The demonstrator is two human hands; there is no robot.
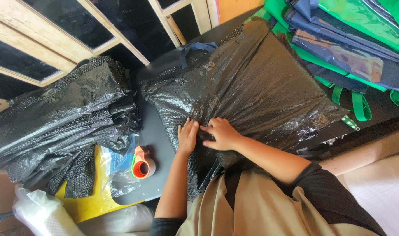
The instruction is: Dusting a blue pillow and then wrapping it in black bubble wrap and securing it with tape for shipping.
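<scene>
Low in the centre of the frame, my left hand (187,136) and right hand (221,133) lie side by side, fingers spread flat, pressing the near edge of a black bubble-wrap parcel (252,87) on the grey table (158,131) — neither grips anything. I judge the wrap soft, slick and crinkly, the bundle light; hold it at the folded edges. Left of them sits an orange tape dispenser (141,164), and beyond it — more wrap (64,118).

We see a dark grey table (158,131) bearing a bundle wrapped in black bubble wrap (252,87), an orange tape dispenser (141,163), a heap of black bubble wrap (64,122) and stacked green bags (339,43).
</scene>
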